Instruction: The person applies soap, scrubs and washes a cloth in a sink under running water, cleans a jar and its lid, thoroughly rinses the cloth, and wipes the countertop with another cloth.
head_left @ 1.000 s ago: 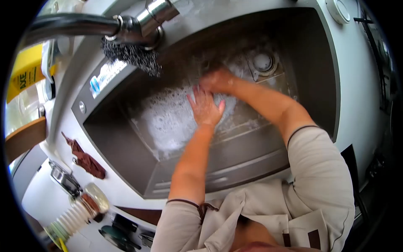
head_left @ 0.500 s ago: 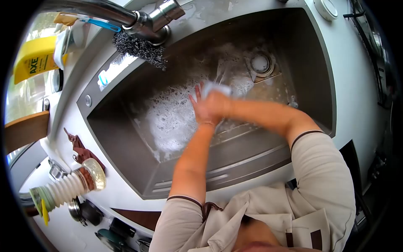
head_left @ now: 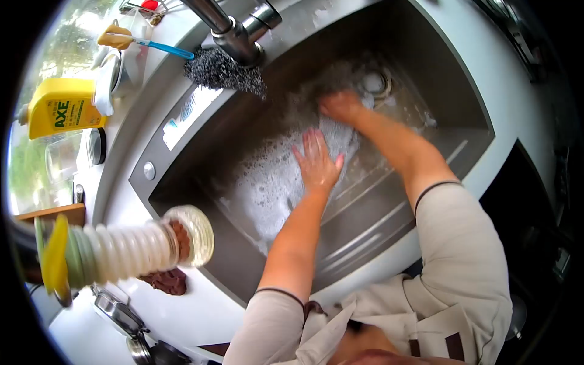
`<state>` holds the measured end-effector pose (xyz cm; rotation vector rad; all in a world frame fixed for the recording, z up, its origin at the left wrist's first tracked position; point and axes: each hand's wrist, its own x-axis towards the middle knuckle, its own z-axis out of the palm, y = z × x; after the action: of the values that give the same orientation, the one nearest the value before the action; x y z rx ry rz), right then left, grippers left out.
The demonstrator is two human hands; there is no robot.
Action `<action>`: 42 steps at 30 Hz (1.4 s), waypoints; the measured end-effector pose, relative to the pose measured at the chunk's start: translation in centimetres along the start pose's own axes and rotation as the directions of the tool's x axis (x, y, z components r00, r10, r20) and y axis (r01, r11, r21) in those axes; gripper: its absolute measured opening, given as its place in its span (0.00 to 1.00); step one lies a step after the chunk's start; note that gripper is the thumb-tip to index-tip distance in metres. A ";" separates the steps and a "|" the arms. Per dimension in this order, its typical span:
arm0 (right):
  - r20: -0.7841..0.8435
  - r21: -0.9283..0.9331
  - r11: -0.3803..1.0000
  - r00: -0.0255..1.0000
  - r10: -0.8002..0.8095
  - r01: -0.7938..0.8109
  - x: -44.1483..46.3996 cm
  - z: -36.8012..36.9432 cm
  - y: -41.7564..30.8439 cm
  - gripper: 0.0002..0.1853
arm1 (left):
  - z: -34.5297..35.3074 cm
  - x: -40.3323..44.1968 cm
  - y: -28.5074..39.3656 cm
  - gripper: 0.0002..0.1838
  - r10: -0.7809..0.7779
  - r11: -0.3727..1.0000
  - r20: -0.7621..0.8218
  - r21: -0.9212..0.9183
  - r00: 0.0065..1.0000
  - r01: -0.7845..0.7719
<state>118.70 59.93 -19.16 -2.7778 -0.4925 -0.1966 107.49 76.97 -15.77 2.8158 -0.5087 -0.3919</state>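
Observation:
Both my hands are in a brown-grey sink (head_left: 201, 182) holding sudsy water. My left hand (head_left: 319, 161) has its fingers spread over the white foam (head_left: 261, 191) and holds nothing. Up and to the right of it, my right hand (head_left: 342, 108) is blurred, its fingers bent down at the suds near the round drain (head_left: 374, 84). A pale, see-through patch lies just below the right hand; whether it is a cloth or foam I cannot make out. What the right hand holds, if anything, is hidden.
A metal faucet (head_left: 238, 41) and a dark mesh scrubber (head_left: 224, 72) are at the sink's back edge. At left stand a yellow AXE bottle (head_left: 64, 109) and a blue-handled brush (head_left: 164, 47). A ribbed clear tube (head_left: 128, 249) juts over the left rim, above a brown cloth (head_left: 167, 281).
My right hand has moved from over my left hand up and right toward the drain. The view has turned and shifted, so the ribbed tube looks larger and nearer the sink.

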 end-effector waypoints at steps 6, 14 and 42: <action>-0.049 -0.064 0.969 0.971 0.235 -0.237 -1.1 -6.0 -3.2 0.13 | -1.5 -3.0 -3.0 0.52 0.293 0.956 -0.071 0.049 0.953 -0.290; 0.232 0.345 0.937 0.963 -0.137 0.050 -5.5 -3.6 -14.4 0.11 | -3.0 -7.9 -6.2 0.55 -0.084 0.996 0.155 -0.016 0.984 0.088; -0.028 0.403 0.822 0.903 -0.430 0.403 -2.4 1.9 -19.9 0.12 | -1.4 -8.4 -9.7 0.46 -0.260 0.962 0.254 -0.021 0.932 0.274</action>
<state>109.54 77.55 -15.81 -2.2489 -1.0349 -0.0874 103.30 89.12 -15.49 2.7999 -0.1538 -0.8093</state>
